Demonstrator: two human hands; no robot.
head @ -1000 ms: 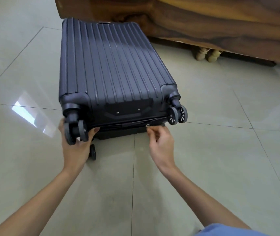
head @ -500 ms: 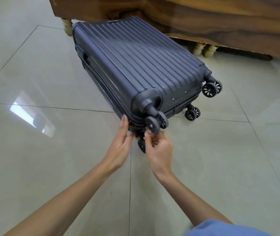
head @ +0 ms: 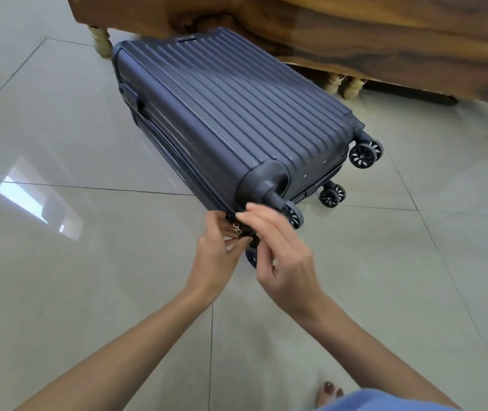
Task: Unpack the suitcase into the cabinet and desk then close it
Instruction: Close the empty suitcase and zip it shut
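Two hands at suitcase (head: 237, 108) corner — left hand (head: 216, 259) now pinches zipper pull (head: 235, 229), right hand (head: 284, 259) released.

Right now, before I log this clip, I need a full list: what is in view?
suitcase: one, navy, lying flat on the floor
wheels: four showing, black, at its near end
zip pull: one, silver, at its near corner
furniture: one, brown wood, behind the suitcase
legs: at least four, cream to brown, under the furniture
floor: pale glossy tiles
clothing: blue, bottom edge
foot: one, bare, bottom edge
left hand: fingers curled by the zip pull
right hand: fingertips at the same corner
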